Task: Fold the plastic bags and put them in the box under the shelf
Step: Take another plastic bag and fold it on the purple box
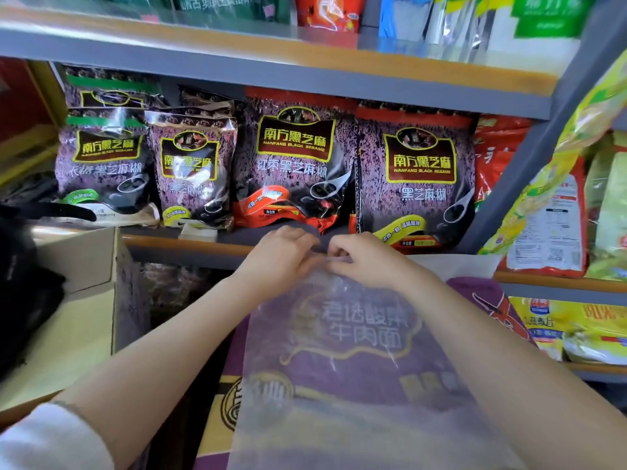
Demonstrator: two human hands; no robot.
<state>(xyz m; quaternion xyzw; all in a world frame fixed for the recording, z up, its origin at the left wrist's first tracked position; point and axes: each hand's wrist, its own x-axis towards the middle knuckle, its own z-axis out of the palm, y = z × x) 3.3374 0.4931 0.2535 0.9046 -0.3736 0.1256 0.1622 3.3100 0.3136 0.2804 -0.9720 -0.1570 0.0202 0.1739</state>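
A clear, filmy plastic bag [342,364] lies spread flat over a purple and yellow printed carton [217,425] in front of me. My left hand [276,256] and my right hand [364,259] are close together at the bag's far edge. Both pinch that edge with curled fingers, just below the shelf's front lip. An open cardboard box [84,266] stands to the left, with a black bag [23,300] in it.
A grey shelf [190,247] with an orange edge carries several purple black-sesame packets [414,178]. A higher shelf board [271,66] runs overhead. Yellow and red food bags [549,232] fill the rack on the right.
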